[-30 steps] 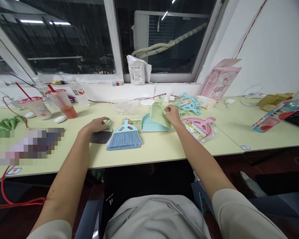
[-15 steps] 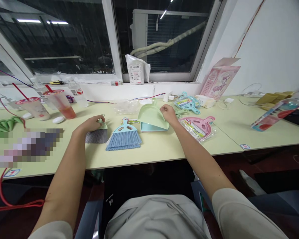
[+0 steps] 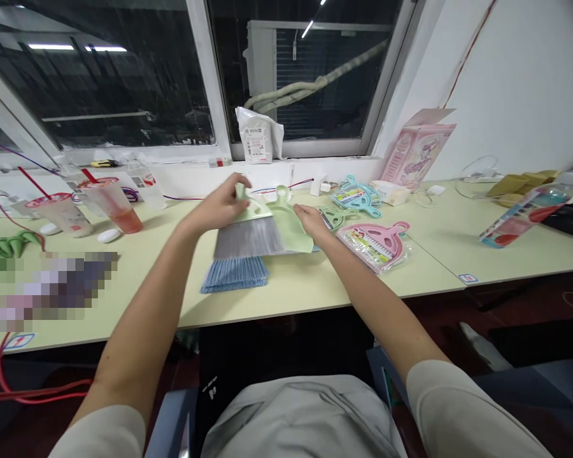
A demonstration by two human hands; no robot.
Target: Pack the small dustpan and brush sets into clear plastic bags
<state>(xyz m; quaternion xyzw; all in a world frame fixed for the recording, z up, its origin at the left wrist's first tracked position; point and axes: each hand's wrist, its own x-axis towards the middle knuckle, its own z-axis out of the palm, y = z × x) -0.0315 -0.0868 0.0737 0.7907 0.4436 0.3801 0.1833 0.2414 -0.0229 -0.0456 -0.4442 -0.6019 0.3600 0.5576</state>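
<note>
My left hand (image 3: 224, 202) is closed on the light green handle of a brush with grey bristles (image 3: 248, 238). The brush hangs above the table, its bristles blurred by motion and partly in front of the green dustpan. My right hand (image 3: 310, 219) grips the right edge of the light green dustpan (image 3: 296, 230). A blue dustpan lies mostly hidden under it, only a strip showing. Below the grey bristles a blue brush (image 3: 233, 275) rests on the table, its handle covered by the raised brush.
To the right lie packaged pink (image 3: 379, 242), green (image 3: 337, 217) and blue (image 3: 358, 196) dustpan sets. Drink cups (image 3: 112, 203) with red straws stand at the left on the table (image 3: 434, 267). A pink box (image 3: 417, 149) and a tilted bottle (image 3: 523, 216) are farther right.
My left hand has lifted the grey-bristled brush off the table and carried it right, over the blue brush. My right hand stays at the green dustpan, which is now partly covered.
</note>
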